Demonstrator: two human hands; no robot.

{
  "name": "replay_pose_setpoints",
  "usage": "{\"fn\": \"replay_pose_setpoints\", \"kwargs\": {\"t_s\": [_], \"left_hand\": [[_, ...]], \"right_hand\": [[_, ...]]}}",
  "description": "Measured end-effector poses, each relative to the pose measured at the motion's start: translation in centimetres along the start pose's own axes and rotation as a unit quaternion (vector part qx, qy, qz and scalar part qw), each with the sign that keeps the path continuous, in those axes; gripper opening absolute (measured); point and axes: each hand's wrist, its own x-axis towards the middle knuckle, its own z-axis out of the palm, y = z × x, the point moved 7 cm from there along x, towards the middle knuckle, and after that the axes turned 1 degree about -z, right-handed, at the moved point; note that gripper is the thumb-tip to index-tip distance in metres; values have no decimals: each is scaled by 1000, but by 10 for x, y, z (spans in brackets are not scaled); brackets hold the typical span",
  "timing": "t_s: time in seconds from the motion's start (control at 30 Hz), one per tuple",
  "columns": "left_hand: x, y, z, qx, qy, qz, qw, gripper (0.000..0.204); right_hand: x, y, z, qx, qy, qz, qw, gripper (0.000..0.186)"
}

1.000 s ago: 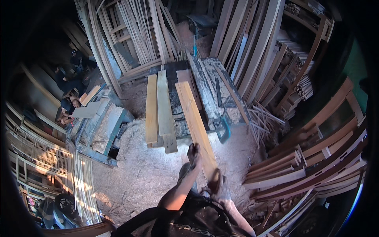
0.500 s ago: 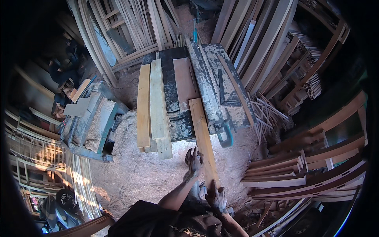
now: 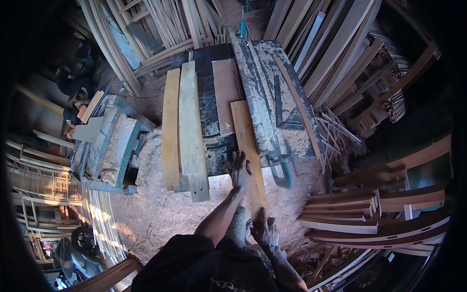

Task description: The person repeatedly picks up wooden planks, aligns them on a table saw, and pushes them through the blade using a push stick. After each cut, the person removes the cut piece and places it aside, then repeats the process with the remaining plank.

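A long yellowish wooden board (image 3: 249, 134) slants from the dark worktable (image 3: 216, 168) out over its near edge toward my body. My left hand (image 3: 239, 170) lies against the board's left side near that edge, its fingers spread. Farther down, my right hand (image 3: 265, 229) grips the board's near end, thumb and fingers around it. The board's far end rests beside a reddish-brown board (image 3: 225, 95) and close to a long, worn straight bar (image 3: 253, 97). A teal clamp (image 3: 282, 175) sits at the bar's near end.
Pale boards (image 3: 189, 121) lie along the worktable's left side, overhanging its edge. A black metal square (image 3: 279, 104) rests on the right. Another machine (image 3: 114, 146) stands at left, with people beyond it. Stacked timber (image 3: 340, 214) stands at right; sawdust (image 3: 146, 209) covers the floor.
The board has slid forward along the bar. My left hand has moved forward to the table's near edge, and my right hand has stayed at the board's near end.
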Motion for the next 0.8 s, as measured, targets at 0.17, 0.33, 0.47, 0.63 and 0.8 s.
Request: {"fn": "replay_pose_setpoints", "kwargs": {"t_s": [0.17, 0.33, 0.47, 0.63, 0.8], "left_hand": [[19, 2, 0, 10, 25, 17, 999, 41], [37, -2, 1, -8, 29, 19, 999, 42], [58, -5, 4, -1, 40, 26, 999, 43], [85, -15, 14, 0, 29, 25, 999, 43], [99, -26, 12, -19, -26, 31, 999, 48]], "right_hand": [[23, -8, -3, -23, 2, 3, 1000, 96], [39, -23, -15, -7, 22, 5, 1000, 89], [61, -33, -22, 0, 24, 4, 1000, 92], [85, -42, -28, 21, 45, -22, 999, 97], [97, -46, -27, 16, 53, -23, 998, 98]]}}
